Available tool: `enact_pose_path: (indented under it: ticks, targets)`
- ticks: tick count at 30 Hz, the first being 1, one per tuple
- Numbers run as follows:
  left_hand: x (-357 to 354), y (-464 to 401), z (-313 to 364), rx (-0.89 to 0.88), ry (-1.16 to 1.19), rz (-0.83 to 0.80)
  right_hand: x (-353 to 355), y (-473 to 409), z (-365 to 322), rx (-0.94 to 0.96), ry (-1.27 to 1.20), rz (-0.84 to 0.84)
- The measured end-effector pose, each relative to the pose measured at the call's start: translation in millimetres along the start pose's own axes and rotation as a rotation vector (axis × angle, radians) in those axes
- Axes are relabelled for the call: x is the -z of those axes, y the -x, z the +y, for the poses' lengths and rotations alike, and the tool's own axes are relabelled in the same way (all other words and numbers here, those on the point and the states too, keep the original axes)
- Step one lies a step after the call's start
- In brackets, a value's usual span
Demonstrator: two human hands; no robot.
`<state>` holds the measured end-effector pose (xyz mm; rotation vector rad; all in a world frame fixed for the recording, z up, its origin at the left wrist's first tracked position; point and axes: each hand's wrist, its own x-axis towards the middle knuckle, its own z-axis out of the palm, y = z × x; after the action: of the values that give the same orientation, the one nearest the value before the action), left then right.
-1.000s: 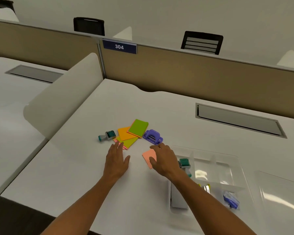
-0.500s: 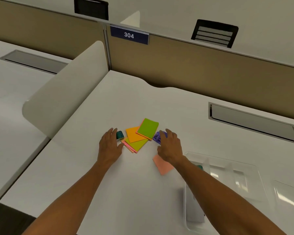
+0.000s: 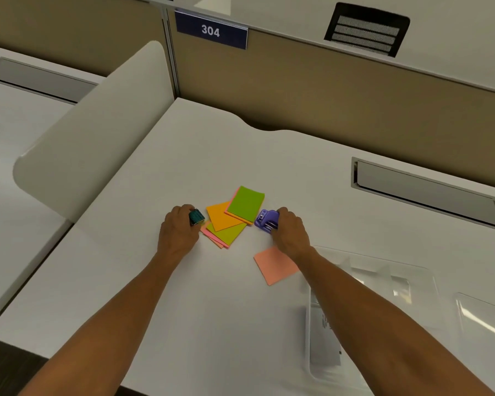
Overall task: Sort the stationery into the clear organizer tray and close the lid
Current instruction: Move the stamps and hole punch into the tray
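Left hand [image 3: 179, 231] curled around a small teal stamp-like item [image 3: 196, 217], fingers wrapped over its far side, only the ribbed near end showing, so its full shape stayed hidden. Right hand [image 3: 290, 232] closed on a purple hole punch [image 3: 266, 221], gripping its right half; punch's long axis ran roughly away from the camera, metal underside tilted toward the left. Between the two hands, a fanned heap of sticky-note pads [image 3: 232, 217]: green on top, orange beneath, another green and pink below, long sides angled differently. Nearer, partly under the right wrist, a single pink pad [image 3: 275, 265] lay flat. Further right, the clear organizer tray [image 3: 412, 270], mostly covered by the right forearm; contents possibly a white card, hard to make out. All on the white desk [image 3: 212, 155].
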<state>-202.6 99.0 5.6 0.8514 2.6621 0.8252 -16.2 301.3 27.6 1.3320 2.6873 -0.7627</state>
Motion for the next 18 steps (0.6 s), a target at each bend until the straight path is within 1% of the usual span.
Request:
enact_pose_path:
  ticks: [2, 4, 9, 12, 18]
  targets:
    - [5, 1, 7, 0.055, 0.104, 0.034, 1, 4, 2, -0.008, -0.062, 0.028]
    - [11, 2, 17, 0.063, 0.165, 0.059, 1, 10, 5, -0.005, -0.141, 0.066]
    - [18, 15, 44, -0.064, 0.264, 0.062, 14, 30, 2, 0.04, -0.332, 0.085]
    - [16, 29, 65, -0.097, 0.304, 0.057, 27, 49, -2, 0.043, -0.422, 0.112]
    - [1, 60, 110, -0.157, 0.275, 0.018, 44, 92, 22, -0.014, -0.541, 0.156]
